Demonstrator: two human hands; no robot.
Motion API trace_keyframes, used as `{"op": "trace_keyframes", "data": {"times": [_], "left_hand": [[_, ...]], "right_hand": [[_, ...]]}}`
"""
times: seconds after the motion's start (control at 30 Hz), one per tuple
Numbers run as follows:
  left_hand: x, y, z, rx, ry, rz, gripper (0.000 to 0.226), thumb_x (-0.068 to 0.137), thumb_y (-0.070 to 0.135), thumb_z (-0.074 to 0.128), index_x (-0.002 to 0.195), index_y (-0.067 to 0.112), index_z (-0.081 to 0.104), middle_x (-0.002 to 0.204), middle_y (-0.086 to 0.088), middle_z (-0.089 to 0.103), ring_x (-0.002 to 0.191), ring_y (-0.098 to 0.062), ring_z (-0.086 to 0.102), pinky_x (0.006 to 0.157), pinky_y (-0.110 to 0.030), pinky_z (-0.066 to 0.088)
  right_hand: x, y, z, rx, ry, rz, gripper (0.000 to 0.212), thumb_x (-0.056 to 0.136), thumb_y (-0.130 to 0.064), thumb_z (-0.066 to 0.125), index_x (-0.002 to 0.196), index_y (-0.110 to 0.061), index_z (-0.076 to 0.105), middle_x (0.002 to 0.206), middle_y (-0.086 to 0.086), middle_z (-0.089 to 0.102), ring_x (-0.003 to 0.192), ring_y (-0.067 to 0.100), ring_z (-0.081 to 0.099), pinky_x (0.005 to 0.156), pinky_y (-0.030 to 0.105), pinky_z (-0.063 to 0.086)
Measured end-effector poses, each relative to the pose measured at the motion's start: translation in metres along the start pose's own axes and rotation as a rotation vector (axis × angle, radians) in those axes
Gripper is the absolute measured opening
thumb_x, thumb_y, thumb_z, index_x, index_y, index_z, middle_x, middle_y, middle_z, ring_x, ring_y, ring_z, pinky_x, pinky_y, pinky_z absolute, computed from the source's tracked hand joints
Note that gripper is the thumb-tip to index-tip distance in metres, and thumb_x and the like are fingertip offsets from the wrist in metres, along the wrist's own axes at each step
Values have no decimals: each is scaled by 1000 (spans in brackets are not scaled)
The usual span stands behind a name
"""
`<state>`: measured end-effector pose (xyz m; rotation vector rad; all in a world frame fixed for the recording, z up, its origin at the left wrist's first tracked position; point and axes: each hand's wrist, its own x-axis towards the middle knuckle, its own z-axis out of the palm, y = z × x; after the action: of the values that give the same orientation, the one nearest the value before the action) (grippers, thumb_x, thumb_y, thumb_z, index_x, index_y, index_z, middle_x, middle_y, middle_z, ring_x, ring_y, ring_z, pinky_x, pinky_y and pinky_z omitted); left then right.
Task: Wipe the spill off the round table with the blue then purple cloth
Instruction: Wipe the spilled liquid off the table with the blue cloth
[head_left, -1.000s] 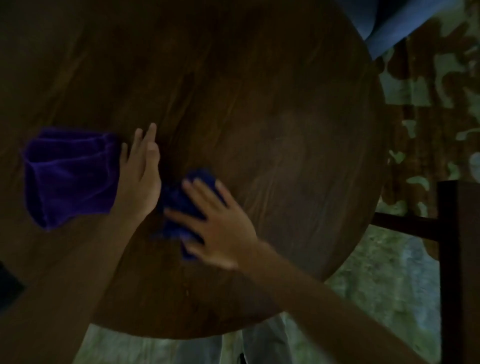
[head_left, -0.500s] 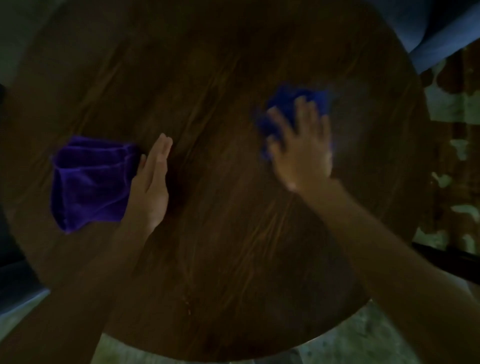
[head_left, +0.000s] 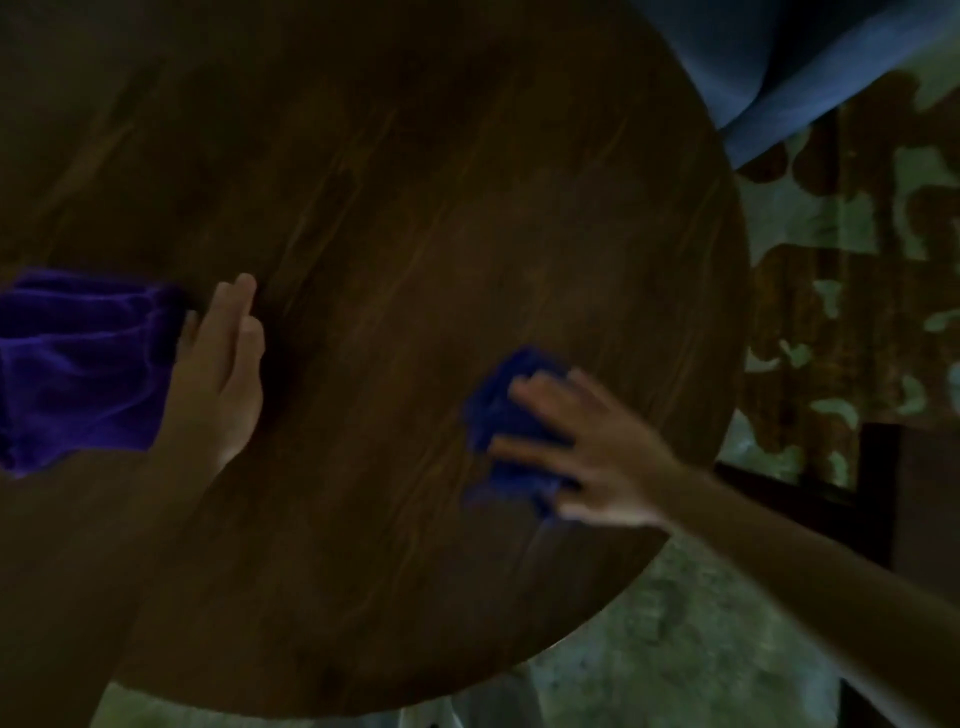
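Note:
The round dark wooden table (head_left: 415, 208) fills most of the dim view. My right hand (head_left: 597, 457) lies flat with spread fingers on the crumpled blue cloth (head_left: 506, 410), pressing it to the tabletop near the right rim; the hand is blurred by motion. The purple cloth (head_left: 78, 364) lies bunched at the left edge of the view. My left hand (head_left: 221, 374) rests flat on the wood, fingers together, its outer edge touching the purple cloth and holding nothing. No spill is discernible on the dark surface.
A blue fabric shape (head_left: 779, 67) sits beyond the table's far right rim. A dark wooden piece of furniture (head_left: 878, 493) stands on the right. Patterned floor (head_left: 857, 260) shows past the table edge.
My right hand has swept the blue cloth from the far right of the table back toward me and down. My left hand has stayed beside the purple cloth.

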<state>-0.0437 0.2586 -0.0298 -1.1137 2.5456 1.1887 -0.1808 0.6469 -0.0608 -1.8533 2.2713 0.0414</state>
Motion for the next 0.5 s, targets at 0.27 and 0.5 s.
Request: {"op": "trace_keyframes", "data": {"times": [0.27, 0.5], "left_hand": [[0, 19, -14, 63, -35, -32, 60, 102, 61, 22, 159, 43, 19, 168, 15, 18, 156, -16, 5, 123, -41, 6], [12, 18, -55, 254, -20, 101, 55, 103, 47, 39, 157, 37, 29, 165, -2, 31, 151, -25, 30, 120, -48, 29]], "right_hand": [[92, 88, -35, 225, 105, 1036, 64, 105, -60, 18, 167, -45, 11, 178, 9, -2, 164, 31, -3, 130, 54, -4], [146, 73, -49, 328, 106, 1224, 63, 109, -57, 21, 168, -43, 3, 177, 7, -13, 163, 29, -13, 130, 56, -10]]}}
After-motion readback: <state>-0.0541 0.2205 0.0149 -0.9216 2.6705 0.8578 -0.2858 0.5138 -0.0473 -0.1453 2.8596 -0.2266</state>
